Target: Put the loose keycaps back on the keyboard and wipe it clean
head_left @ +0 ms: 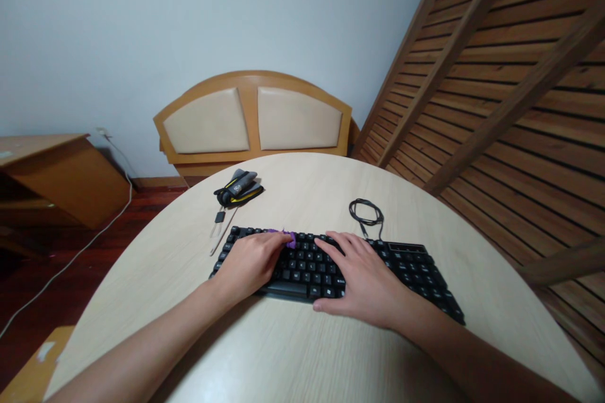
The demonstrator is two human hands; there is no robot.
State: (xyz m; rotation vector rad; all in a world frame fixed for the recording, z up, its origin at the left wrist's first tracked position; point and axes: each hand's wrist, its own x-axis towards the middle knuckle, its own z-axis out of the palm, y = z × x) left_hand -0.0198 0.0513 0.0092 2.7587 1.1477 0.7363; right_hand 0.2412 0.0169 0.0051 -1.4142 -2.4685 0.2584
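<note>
A black keyboard lies at a slant on the round table, its number pad toward the right. My left hand is closed on a small purple cloth and presses it against the upper rows of keys. Part of the cloth is hidden under the fingers. My right hand rests across the keyboard's middle right, fingers spread over the keys and thumb at the front edge. It holds nothing.
Behind the keyboard lie a coiled black cable and a folded grey, black and yellow fabric item. A thin light-coloured stick lies left of the keyboard. A headboard and slatted wooden frame stand beyond the table.
</note>
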